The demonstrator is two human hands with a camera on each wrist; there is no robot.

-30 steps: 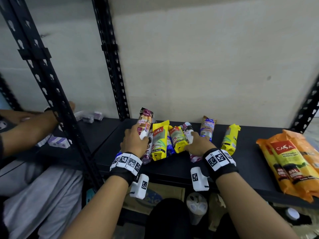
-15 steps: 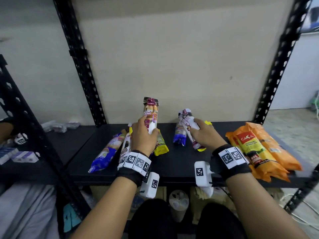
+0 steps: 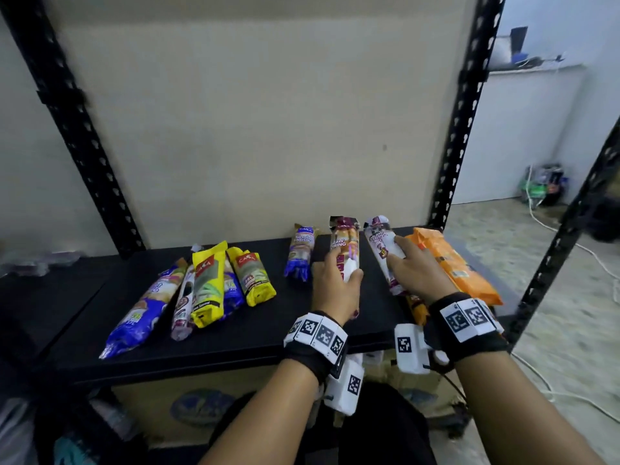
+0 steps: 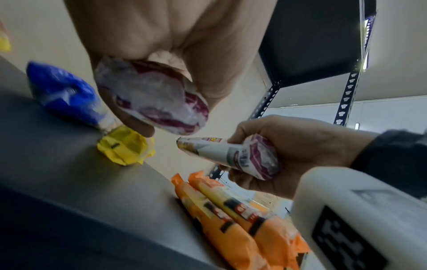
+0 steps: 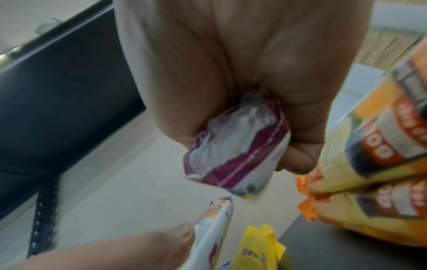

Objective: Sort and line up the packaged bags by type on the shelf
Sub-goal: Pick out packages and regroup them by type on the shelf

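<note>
My left hand [image 3: 337, 280] grips a white-and-maroon drawstring pack [image 3: 344, 241], held above the black shelf [image 3: 268, 333]. My right hand [image 3: 414, 270] grips a second pack of the same kind [image 3: 379, 241], close beside the orange packs [image 3: 451, 263] at the shelf's right end. The left wrist view shows the left hand's pack end-on [image 4: 157, 102] and the right hand [image 4: 295, 146] curled round its pack [image 4: 242, 155]. The right wrist view shows that pack [image 5: 238, 151] beside the orange packs [image 5: 381, 146]. A blue pack [image 3: 300, 253] lies alone left of my left hand.
At the shelf's left lies a cluster: a long blue pack [image 3: 144, 310], a maroon-and-white pack [image 3: 184, 303] and two yellow packs [image 3: 208, 283] [image 3: 251, 276]. Black uprights [image 3: 459, 129] frame the bay. A cardboard box [image 3: 151, 404] sits under the shelf.
Both hands have carried their drawstring packs to the right, toward the orange packs. The yellow and blue packs stay behind on the left. The head view has swung right.
</note>
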